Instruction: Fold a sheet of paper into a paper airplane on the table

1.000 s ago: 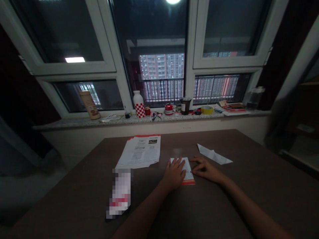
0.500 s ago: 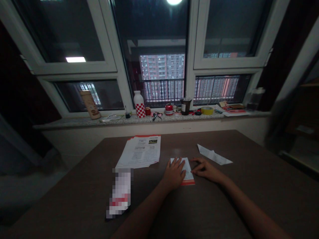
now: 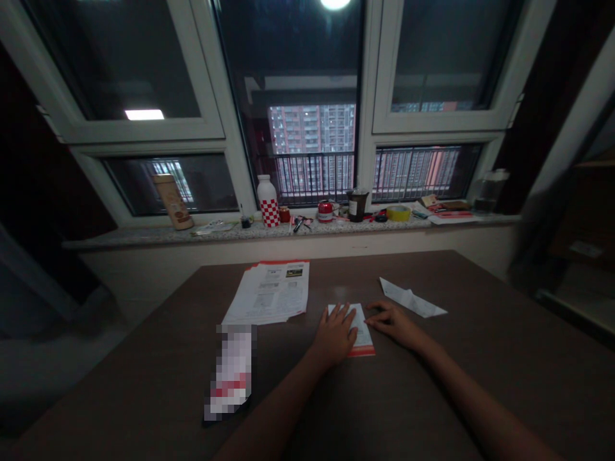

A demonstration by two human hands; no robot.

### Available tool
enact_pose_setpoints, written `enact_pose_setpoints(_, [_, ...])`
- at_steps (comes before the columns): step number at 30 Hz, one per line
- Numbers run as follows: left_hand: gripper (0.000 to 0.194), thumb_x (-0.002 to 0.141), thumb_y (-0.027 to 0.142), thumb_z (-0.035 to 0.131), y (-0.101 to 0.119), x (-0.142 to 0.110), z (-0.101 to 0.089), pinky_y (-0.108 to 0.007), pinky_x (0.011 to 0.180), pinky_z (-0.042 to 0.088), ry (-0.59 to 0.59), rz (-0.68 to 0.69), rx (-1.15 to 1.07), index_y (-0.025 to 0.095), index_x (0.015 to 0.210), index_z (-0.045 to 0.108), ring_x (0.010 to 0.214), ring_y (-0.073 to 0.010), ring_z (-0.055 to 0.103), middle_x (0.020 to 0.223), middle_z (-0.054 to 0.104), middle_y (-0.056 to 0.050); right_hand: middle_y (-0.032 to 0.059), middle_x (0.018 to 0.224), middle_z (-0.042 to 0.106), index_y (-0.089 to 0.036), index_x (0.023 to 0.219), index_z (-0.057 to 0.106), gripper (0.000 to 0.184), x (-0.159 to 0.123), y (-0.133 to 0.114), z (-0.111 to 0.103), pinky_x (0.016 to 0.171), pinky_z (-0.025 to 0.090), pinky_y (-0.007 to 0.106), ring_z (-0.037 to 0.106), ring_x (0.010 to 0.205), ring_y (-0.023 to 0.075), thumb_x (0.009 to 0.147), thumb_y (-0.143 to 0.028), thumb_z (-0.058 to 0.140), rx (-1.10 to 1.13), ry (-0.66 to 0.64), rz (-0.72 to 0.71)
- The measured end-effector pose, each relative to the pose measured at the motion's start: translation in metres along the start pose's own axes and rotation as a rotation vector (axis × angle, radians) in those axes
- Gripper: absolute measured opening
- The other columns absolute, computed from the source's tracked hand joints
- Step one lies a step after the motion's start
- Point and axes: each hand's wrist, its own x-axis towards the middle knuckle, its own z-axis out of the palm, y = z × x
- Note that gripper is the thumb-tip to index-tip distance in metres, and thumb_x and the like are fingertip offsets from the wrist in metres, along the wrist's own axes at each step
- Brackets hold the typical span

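A folded sheet of paper [image 3: 364, 342], white with printing and a red-orange strip along its near edge, lies on the brown table. My left hand [image 3: 335, 334] rests flat on it with the fingers spread, covering its left part. Beside the paper's right edge is my right hand [image 3: 391, 324], its index finger and thumb apart and the other fingers partly bent. The thumb tip is at that edge; I see nothing held. Beyond the right hand lies a folded paper boat [image 3: 412, 299], white and flattened, with pointed ends and a small peak.
A stack of printed sheets [image 3: 269, 298] lies on the table [image 3: 158, 384] at the left. Nearer to me is a pixelated item [image 3: 233, 371]. Along the windowsill [image 3: 230, 237] stand a checkered bottle [image 3: 269, 203], a tan tumbler [image 3: 173, 202], a dark cup [image 3: 357, 206] and yellow tape [image 3: 398, 214].
My right thumb and fingers have shifted slightly away from me along the paper's right edge. The left hand stays on the paper, which looks unmoved.
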Motion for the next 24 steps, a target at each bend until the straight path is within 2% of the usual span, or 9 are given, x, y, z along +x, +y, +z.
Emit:
enact_pose_setpoints(8, [0.05,0.099,0.044,0.027,-0.001,-0.001,0.002,-0.053,0.115,0.021,0.018,0.013,-0.005,0.026,0.145,0.033,0.142,-0.0258,0.024,0.154,0.032,-0.004,0.007,0.126,0.059,-0.03,0.104,0.074,0.028,0.008,0.008,0.007,0.103,0.04,0.041,0.054,0.116,0.0252,0.09,-0.044,0.055,-0.101,0.066,0.033])
enact_pose_setpoints(16, [0.05,0.099,0.044,0.025,-0.001,0.0,0.003,-0.054,0.115,0.021,0.012,0.009,-0.008,0.026,0.146,0.033,0.142,-0.0259,0.024,0.154,0.032,-0.004,0.0067,0.124,0.059,-0.032,0.113,0.07,0.028,0.013,0.007,0.011,0.102,0.041,0.04,0.055,0.114,0.0244,0.092,-0.037,0.053,-0.205,0.121,0.042])
enact_pose_setpoints(24, [0.051,0.099,0.043,0.026,0.0,0.001,0.002,-0.054,0.115,0.021,-0.018,0.0,0.008,0.027,0.146,0.032,0.143,-0.0261,0.022,0.155,0.031,-0.004,0.0076,0.124,0.057,-0.032,0.121,0.065,0.033,0.015,0.007,0.016,0.102,0.04,0.041,0.052,0.115,0.0252,0.092,-0.037,0.049,-0.262,0.115,0.08])
